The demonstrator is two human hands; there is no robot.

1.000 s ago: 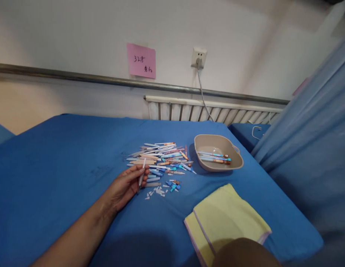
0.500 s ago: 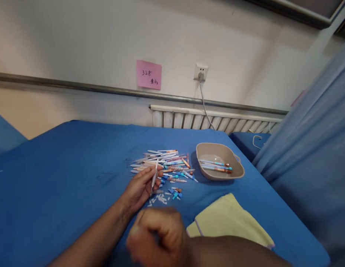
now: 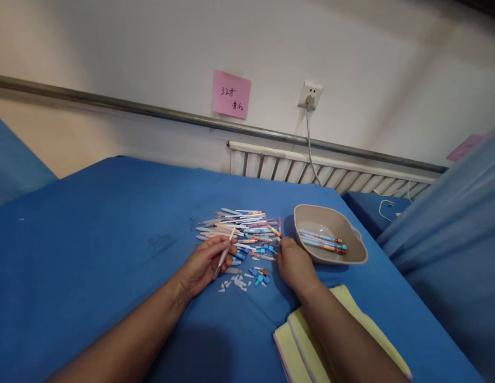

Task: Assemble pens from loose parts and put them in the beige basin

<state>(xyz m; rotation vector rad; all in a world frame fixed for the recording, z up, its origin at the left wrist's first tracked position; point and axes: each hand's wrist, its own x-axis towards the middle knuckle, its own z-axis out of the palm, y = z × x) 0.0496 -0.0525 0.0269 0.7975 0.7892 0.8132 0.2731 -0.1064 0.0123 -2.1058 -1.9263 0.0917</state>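
Observation:
My left hand [image 3: 209, 260] holds a slim pen barrel [image 3: 224, 257] upright and tilted, a thin white refill poking from its top. At the right edge of a pile of pen parts [image 3: 247, 229], my right hand [image 3: 297, 266] has its fingers curled down among the pieces; what is between them is hidden. Barrels, white refills and blue and orange pieces make up the pile. Closer to me lie small white tips [image 3: 236, 282] and several blue caps [image 3: 260, 279].
A beige basket [image 3: 357, 255] with several pens inside stands right of the pile. Under my right forearm is a folded yellow cloth [image 3: 297, 340]. The blue-covered table [image 3: 111, 239] reaches back to a radiator [image 3: 271, 164] and wall; a blue curtain [image 3: 450, 239] hangs at right.
My right hand has gone from a blurred fist close to the camera out to the right side of the pile. My left hand still holds the pen barrel. The view has shifted slightly.

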